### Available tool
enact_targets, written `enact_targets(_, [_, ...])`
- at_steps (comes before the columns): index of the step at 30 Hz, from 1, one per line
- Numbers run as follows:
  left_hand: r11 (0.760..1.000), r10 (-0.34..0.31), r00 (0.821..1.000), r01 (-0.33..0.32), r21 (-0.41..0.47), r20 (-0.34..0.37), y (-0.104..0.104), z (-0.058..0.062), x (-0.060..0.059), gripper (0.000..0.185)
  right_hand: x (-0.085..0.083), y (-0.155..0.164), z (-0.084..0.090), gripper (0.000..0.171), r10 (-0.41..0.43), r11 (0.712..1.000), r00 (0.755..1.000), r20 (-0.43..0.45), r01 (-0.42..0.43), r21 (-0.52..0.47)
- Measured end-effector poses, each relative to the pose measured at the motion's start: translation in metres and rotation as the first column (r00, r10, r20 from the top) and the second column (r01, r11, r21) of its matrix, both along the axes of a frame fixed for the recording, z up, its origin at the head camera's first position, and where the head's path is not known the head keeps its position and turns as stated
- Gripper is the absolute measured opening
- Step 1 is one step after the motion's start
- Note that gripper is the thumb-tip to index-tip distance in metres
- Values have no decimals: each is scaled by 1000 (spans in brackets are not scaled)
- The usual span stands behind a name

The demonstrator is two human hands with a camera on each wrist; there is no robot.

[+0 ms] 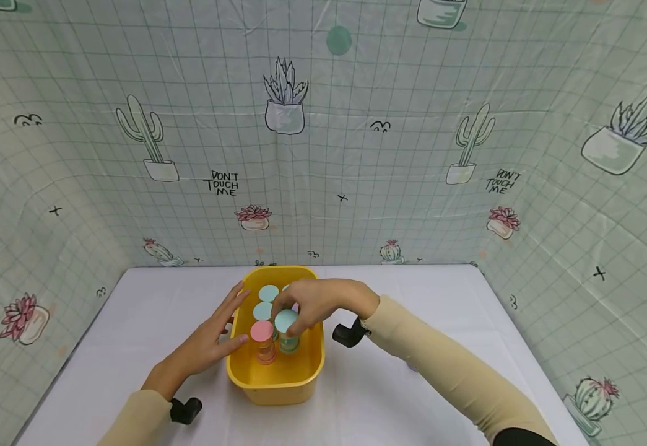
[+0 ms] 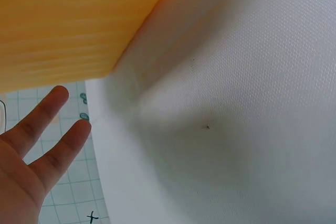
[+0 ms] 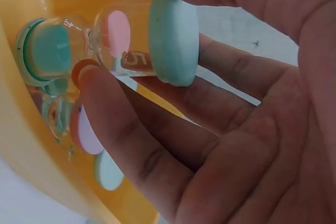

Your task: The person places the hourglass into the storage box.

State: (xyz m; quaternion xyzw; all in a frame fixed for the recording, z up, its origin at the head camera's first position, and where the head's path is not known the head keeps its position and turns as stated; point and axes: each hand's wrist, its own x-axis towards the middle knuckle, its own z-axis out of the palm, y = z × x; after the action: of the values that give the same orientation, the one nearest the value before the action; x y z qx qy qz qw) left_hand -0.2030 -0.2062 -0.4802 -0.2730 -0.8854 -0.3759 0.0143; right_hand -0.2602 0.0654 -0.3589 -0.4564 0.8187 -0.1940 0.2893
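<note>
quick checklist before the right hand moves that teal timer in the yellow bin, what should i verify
1. Right hand grips the teal timer by its top cap: ok; fingers curl round the cap in the right wrist view.
2. Left hand steadies the yellow bin: ok; straight fingers rest on its left rim.
3. Pink timer apart from the teal one: cannot tell; they stand very close.
4. Teal timer upright: ok.
5. Bin flat on the white table: ok.
</note>
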Motion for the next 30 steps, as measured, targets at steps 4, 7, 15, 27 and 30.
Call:
enact_targets(4, [1000,2,1000,-2,8,11,0,-1,1,79,1,-4,-8,33,-23,999,998,59,21,38])
enact_targets(7, [1000,2,1000,-2,15,19,1,-2,2,80,1,-6,-13,34,-27,998,997,73,23,56])
enact_targets(15, [1000,4,1000,-5,10,18,1,-1,3,81,3,-14,-24,36,-55,989,997,56,47,138])
enact_targets(27, [1000,-7,1000,7,9,11,1,-1,-3,80,4,-23,-32,40,-111,962,994,2,107,253])
enact_targets(30, [1000,-4,1000,3,13,22,0,-1,-2,80,4,-24,-32,40,-103,961,995,0,100,259])
